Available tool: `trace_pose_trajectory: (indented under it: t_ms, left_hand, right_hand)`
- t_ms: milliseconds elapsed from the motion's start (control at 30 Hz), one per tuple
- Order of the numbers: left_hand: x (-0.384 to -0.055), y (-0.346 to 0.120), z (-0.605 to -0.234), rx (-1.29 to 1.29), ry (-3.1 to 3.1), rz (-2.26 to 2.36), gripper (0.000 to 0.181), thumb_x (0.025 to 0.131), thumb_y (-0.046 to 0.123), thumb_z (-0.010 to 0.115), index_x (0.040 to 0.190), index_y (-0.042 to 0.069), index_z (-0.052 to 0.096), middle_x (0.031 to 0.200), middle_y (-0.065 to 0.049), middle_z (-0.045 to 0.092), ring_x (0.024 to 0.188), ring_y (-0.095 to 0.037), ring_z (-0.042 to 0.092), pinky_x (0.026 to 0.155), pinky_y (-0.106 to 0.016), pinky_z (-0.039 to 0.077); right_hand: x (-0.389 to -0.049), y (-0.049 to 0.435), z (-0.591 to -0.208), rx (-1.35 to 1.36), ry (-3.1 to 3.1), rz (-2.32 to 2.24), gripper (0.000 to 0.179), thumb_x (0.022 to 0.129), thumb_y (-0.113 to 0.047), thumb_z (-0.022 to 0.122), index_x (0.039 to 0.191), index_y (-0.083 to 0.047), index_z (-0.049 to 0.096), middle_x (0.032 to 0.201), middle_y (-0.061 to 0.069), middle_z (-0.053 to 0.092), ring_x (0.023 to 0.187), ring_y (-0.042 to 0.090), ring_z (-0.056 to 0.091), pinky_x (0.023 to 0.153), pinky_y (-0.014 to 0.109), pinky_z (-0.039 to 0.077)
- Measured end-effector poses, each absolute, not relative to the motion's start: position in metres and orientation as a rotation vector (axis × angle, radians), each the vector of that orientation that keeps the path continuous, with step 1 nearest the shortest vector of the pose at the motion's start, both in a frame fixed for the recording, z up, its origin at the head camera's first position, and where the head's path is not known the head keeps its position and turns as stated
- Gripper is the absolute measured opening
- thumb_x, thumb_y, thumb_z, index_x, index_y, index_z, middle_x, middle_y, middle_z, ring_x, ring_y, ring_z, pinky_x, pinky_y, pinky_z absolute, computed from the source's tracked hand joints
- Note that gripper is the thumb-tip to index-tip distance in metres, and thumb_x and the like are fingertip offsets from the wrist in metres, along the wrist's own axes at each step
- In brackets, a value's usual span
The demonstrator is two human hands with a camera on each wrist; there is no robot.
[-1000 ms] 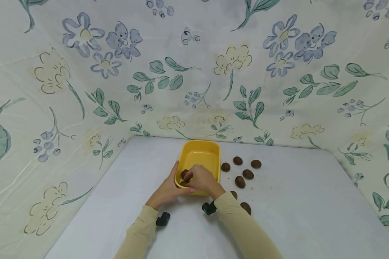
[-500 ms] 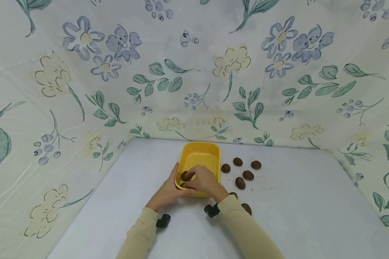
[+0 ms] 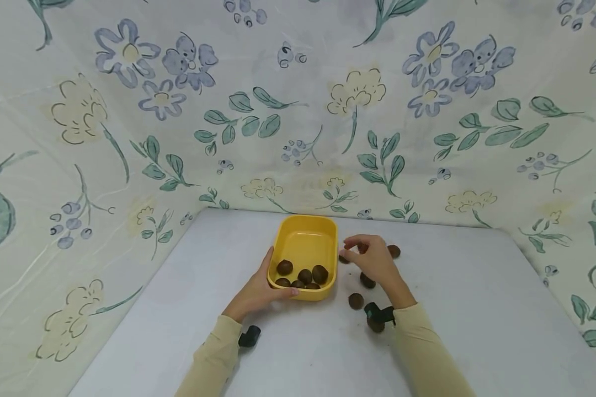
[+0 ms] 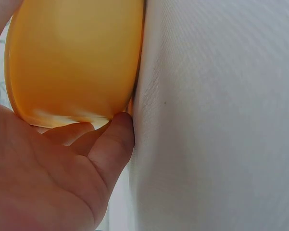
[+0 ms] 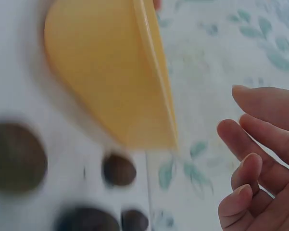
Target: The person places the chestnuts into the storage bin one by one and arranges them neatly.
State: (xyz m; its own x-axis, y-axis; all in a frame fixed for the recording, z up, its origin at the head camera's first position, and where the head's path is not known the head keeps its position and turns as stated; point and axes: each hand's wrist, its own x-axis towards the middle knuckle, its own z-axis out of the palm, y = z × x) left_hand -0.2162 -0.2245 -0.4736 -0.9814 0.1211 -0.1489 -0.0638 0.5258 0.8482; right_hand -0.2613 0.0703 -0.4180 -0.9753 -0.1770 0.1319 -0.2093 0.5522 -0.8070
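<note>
A yellow rectangular tub (image 3: 308, 242) rests on the white table, with several brown round nuts (image 3: 320, 274) gathered at its near end. My left hand (image 3: 258, 292) grips the tub's near left corner, thumb along the front wall; the left wrist view shows its fingers (image 4: 113, 144) bent against the tub's side. Just right of the tub, my right hand (image 3: 374, 262) hovers over loose nuts. Its fingertips are close to one nut (image 3: 344, 259) and partly cover another (image 3: 362, 248). In the right wrist view nothing lies between its loosely bent fingers (image 5: 250, 173).
Other nuts lie on the table to the right: one beyond the hand (image 3: 394, 251), one below it (image 3: 367, 280), one near the tub's front corner (image 3: 356, 301), and one by the right wrist (image 3: 376, 324). A floral cloth (image 3: 298, 127) hangs behind the table.
My right hand has left the tub's inside and moved right, over the loose nuts. The nuts in the tub now show uncovered. My left hand keeps its grip in the same spot.
</note>
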Motion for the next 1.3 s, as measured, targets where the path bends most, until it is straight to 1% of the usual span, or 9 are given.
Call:
trace_pose_trajectory:
  t_ms: [100, 133, 333, 467, 567, 667, 800, 1067, 1300]
  left_hand:
    - [-0.217, -0.225, -0.475, 0.048, 2.582, 1.424, 0.136, 0.072, 0.057, 0.088, 0.168, 0.024, -0.003, 0.174, -0.013, 0.02, 0.158, -0.039, 0.027, 0.126, -0.064, 0.026]
    - [-0.217, -0.225, -0.475, 0.046, 2.587, 1.419, 0.136, 0.072, 0.057, 0.088, 0.168, 0.024, -0.003, 0.174, -0.014, 0.02, 0.158, -0.04, 0.027, 0.126, -0.065, 0.026]
    - [-0.218, -0.225, -0.476, 0.059, 2.586, 1.42, 0.136, 0.073, 0.058, 0.088, 0.168, 0.023, -0.004, 0.174, -0.014, 0.019, 0.159, -0.04, 0.026, 0.126, -0.065, 0.025]
    - [-0.218, -0.224, -0.474, 0.06, 2.585, 1.413, 0.137, 0.073, 0.058, 0.088, 0.168, 0.023, -0.004, 0.174, -0.014, 0.019, 0.159, -0.041, 0.025, 0.126, -0.065, 0.025]
    - [-0.218, -0.224, -0.473, 0.052, 2.587, 1.413, 0.137, 0.072, 0.058, 0.088, 0.168, 0.024, -0.004, 0.174, -0.014, 0.019, 0.159, -0.041, 0.025, 0.126, -0.066, 0.025]
    - [-0.219, -0.225, -0.473, 0.047, 2.582, 1.421, 0.136, 0.072, 0.058, 0.088, 0.168, 0.026, -0.005, 0.174, -0.013, 0.018, 0.159, -0.04, 0.024, 0.126, -0.065, 0.024]
    - [-0.219, -0.225, -0.473, 0.045, 2.571, 1.423, 0.137, 0.072, 0.058, 0.088, 0.168, 0.026, -0.005, 0.175, -0.012, 0.018, 0.159, -0.039, 0.024, 0.126, -0.065, 0.024]
    - [-0.218, -0.224, -0.473, 0.039, 2.575, 1.415, 0.137, 0.072, 0.058, 0.088, 0.168, 0.025, -0.005, 0.175, -0.013, 0.017, 0.159, -0.04, 0.024, 0.126, -0.065, 0.024]
    - [-0.219, -0.223, -0.472, 0.041, 2.573, 1.412, 0.137, 0.073, 0.056, 0.088, 0.168, 0.025, -0.005, 0.175, -0.013, 0.017, 0.159, -0.04, 0.024, 0.127, -0.065, 0.024]
  right_hand:
    - [-0.265, 0.096, -0.424, 0.266, -2.73, 1.421, 0.032, 0.093, -0.025, 0.078, 0.12, -0.008, 0.075, 0.112, 0.01, 0.075, 0.092, 0.023, 0.055, 0.077, 0.028, 0.048]
    - [-0.266, 0.104, -0.426, 0.254, -2.722, 1.421, 0.032, 0.093, -0.025, 0.077, 0.121, -0.008, 0.075, 0.113, 0.012, 0.075, 0.091, 0.024, 0.056, 0.076, 0.027, 0.049]
    - [-0.274, 0.142, -0.435, 0.206, -2.654, 1.435, 0.035, 0.095, -0.02, 0.074, 0.124, 0.001, 0.072, 0.117, 0.02, 0.074, 0.098, 0.029, 0.068, 0.075, 0.023, 0.052]
    - [-0.277, 0.155, -0.444, 0.15, -2.693, 1.393, 0.036, 0.095, -0.019, 0.075, 0.124, 0.003, 0.071, 0.114, 0.021, 0.074, 0.101, 0.029, 0.065, 0.08, 0.024, 0.05]
    - [-0.279, 0.16, -0.451, 0.115, -2.746, 1.391, 0.036, 0.094, -0.018, 0.075, 0.123, 0.001, 0.072, 0.115, 0.021, 0.073, 0.103, 0.029, 0.062, 0.085, 0.029, 0.049]
    - [-0.279, 0.162, -0.458, 0.084, -2.81, 1.409, 0.038, 0.092, -0.019, 0.076, 0.124, 0.0, 0.071, 0.121, 0.021, 0.071, 0.108, 0.031, 0.06, 0.087, 0.033, 0.05]
    - [-0.28, 0.163, -0.466, 0.068, -2.888, 1.438, 0.045, 0.089, -0.02, 0.079, 0.127, 0.001, 0.069, 0.128, 0.023, 0.069, 0.108, 0.034, 0.06, 0.083, 0.035, 0.051]
    - [-0.284, 0.161, -0.475, 0.126, -2.915, 1.403, 0.048, 0.084, -0.017, 0.085, 0.125, 0.003, 0.07, 0.123, 0.022, 0.071, 0.105, 0.032, 0.063, 0.09, 0.04, 0.052]
    - [-0.284, 0.159, -0.478, 0.105, -2.945, 1.361, 0.05, 0.082, -0.017, 0.085, 0.125, 0.002, 0.07, 0.124, 0.021, 0.07, 0.105, 0.033, 0.063, 0.092, 0.044, 0.053]
